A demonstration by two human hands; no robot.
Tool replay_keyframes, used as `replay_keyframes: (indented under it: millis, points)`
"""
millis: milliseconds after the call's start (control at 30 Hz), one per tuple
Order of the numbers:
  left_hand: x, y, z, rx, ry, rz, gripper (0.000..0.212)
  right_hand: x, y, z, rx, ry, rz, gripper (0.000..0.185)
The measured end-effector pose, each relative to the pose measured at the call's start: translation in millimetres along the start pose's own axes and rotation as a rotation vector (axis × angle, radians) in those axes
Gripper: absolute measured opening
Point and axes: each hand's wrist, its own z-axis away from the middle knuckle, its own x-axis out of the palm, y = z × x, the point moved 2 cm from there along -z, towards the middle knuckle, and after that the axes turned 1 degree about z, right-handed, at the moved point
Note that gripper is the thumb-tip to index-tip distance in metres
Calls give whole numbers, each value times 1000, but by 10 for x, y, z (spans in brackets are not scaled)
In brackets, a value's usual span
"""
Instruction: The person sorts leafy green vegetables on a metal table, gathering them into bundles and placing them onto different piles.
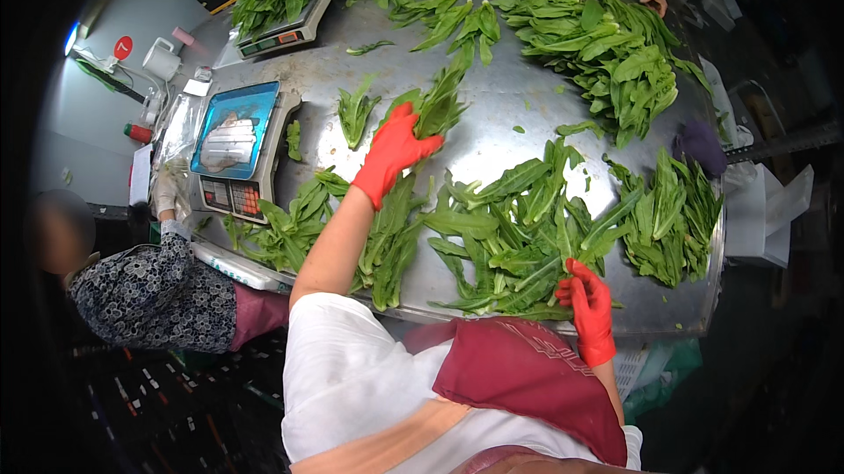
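Observation:
My left hand (397,147), in a red rubber glove, reaches out over a bunch of long leafy greens (440,104) on the metal table. Its thumb is spread from the fingers, and leaves show beside and beneath it. Close to my body, my right hand (589,309), gloved the same way, has bent fingers at the near edge of a loose pile of leafy greens (521,223). A leaf's stem end meets its fingertips; whether they grip it is unclear. More greens (392,243) lie below my left forearm, and another bunch (669,223) lies right of the pile.
A digital scale with a blue tray (236,128) stands left; a second scale (283,32) behind it carries greens. A large heap (613,45) covers the far right of the metal table (488,88). A co-worker's patterned sleeve (175,256) is at left; other workers' hands show at the far side.

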Motion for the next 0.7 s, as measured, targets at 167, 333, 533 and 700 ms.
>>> replay_keyframes:
  millis: [167,333,533,700]
  points:
    - [204,-301,54,-72,-104,-536,61,95,-38,-107,10,-69,70,29]
    - [288,-82,215,18,94,-651,50,105,-64,-145,37,-115,111,30]
    - [346,208,391,196,-54,-428,49,196,-35,-206,88,-126,152,31]
    - [273,204,350,130,-83,-262,51,244,-53,-304,100,-169,189,30]
